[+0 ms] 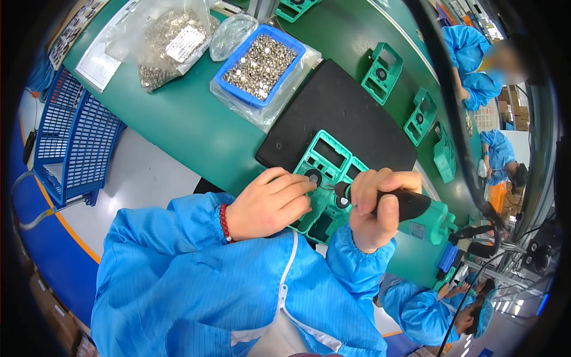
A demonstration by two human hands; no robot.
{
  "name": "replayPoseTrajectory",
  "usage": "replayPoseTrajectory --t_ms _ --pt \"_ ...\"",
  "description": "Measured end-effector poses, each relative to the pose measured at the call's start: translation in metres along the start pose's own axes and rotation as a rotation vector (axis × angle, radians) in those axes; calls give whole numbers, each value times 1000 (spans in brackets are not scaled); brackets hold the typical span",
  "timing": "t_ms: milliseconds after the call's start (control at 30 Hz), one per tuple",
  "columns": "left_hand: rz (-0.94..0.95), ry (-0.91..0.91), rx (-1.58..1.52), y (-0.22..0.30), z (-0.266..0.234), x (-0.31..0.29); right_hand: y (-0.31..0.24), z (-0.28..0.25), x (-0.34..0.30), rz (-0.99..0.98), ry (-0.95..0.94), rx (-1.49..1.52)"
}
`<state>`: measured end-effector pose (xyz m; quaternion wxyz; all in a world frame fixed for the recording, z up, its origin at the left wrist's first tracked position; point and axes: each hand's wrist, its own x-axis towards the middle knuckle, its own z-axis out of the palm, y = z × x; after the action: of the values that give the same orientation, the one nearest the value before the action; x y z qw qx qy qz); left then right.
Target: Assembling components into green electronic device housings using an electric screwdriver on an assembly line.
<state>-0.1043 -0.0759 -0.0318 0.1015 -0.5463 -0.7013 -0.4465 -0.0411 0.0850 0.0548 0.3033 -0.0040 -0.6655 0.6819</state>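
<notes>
I see a bright, evenly lit scene under cool white light that seems to come from overhead. Shadows are soft and short: a faint one lies under my left hand (269,203) on the green plastic housing (324,160). The clear plastic bags (233,33) and the screws in the blue tray (260,64) throw small glints, and the green tabletop (190,125) carries a mild sheen. The middle is sharp; toward the rim, straight edges bow strongly and a black vignette closes the corners. A dark cable (452,113) close to the lens is out of focus, and the far right is hazy and smeared.
</notes>
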Motion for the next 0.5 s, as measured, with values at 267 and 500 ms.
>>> replayPoseTrajectory --t_ms 267,500 --pt "-6 -45 -18 1 1 -1 13 0 2 36 9 75" --pt "-37 -54 -46 -1 5 -4 18 0 6 49 18 8"
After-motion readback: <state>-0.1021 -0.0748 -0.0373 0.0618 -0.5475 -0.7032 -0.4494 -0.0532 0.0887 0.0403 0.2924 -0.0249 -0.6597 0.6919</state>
